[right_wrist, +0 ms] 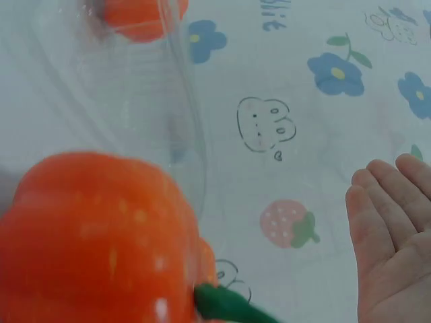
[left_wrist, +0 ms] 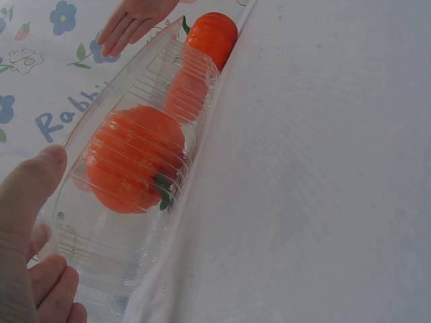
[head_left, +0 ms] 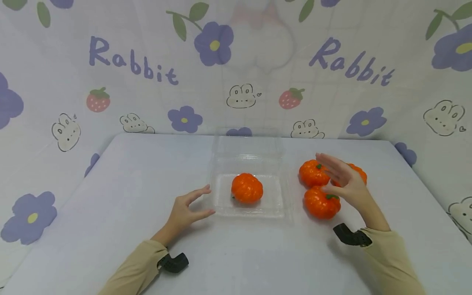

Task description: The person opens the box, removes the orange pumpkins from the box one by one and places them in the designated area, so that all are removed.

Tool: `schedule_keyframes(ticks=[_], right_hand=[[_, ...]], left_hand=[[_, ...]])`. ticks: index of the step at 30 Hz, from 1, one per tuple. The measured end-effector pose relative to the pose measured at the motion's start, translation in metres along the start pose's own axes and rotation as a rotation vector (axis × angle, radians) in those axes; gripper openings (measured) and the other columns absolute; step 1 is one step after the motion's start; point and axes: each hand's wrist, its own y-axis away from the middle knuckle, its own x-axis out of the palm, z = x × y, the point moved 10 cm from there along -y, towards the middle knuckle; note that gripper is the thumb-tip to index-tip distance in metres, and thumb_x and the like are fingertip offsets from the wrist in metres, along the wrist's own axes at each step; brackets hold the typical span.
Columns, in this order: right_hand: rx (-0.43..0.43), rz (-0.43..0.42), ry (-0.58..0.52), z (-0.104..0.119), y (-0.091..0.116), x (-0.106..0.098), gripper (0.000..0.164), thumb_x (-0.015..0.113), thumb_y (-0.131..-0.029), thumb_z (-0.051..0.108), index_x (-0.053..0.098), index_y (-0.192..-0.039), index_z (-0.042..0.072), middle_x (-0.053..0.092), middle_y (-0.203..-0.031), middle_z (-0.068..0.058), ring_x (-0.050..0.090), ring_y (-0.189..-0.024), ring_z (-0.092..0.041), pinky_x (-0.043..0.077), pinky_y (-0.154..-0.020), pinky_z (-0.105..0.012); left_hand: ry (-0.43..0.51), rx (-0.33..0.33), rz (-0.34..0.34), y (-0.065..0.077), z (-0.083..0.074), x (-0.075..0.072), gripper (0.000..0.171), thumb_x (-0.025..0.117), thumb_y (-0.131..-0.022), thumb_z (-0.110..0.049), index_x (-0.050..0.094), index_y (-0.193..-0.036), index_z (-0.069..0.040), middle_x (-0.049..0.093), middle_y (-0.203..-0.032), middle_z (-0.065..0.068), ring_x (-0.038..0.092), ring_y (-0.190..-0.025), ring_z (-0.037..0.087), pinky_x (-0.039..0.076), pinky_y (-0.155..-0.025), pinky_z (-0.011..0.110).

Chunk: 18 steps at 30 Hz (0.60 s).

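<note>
One small orange pumpkin (head_left: 247, 188) lies inside a clear plastic clamshell box (head_left: 221, 209), whose lid stands raised at the back. My left hand (head_left: 186, 208) is at the box's left side, thumb and fingers spread apart; in the left wrist view its fingers (left_wrist: 57, 289) are beside the clear wall. My right hand (head_left: 348, 180) hovers above the pumpkins on the right, fingers extended and holding nothing. Under it are a front pumpkin (head_left: 321, 203), a back-left pumpkin (head_left: 312, 173) and a partly hidden pumpkin (head_left: 359, 172). The right wrist view shows an orange pumpkin (right_wrist: 101, 235) close up, apart from the hand.
A white-covered table (head_left: 147, 172) bears everything. Behind it hangs a curtain (head_left: 258, 73) printed with flowers, rabbits and strawberries. Black curved pieces (head_left: 350, 235) are fixed at both wrists, over beige sleeves. The box's lid (head_left: 247, 145) reaches toward the table's back edge.
</note>
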Motion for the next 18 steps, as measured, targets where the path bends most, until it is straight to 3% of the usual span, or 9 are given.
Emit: schedule_keyframes(ticks=[9,18], right_hand=[[0.006,0.025,-0.034,0.001,-0.022,0.024,0.068,0.064,-0.075,-0.014,0.034,-0.135,-0.002,0.038,-0.136,-0.014,0.035,-0.123,-0.021,0.033,-0.096,-0.025],[0.048,0.048,-0.035,-0.005,-0.033,0.044,0.069,0.066,-0.077,-0.006,0.034,-0.137,0.003,0.034,-0.138,-0.016,0.034,-0.124,-0.020,0.035,-0.094,-0.024]], left_hand=[[0.009,-0.027,0.005,-0.001,0.003,0.000,0.048,0.077,-0.061,0.008,0.057,-0.104,0.014,0.054,-0.111,0.028,0.051,-0.106,0.037,0.037,-0.094,0.033],[0.004,-0.012,0.009,0.000,0.000,0.000,0.047,0.077,-0.062,0.008,0.058,-0.105,0.012,0.054,-0.111,0.029,0.051,-0.105,0.039,0.037,-0.091,0.044]])
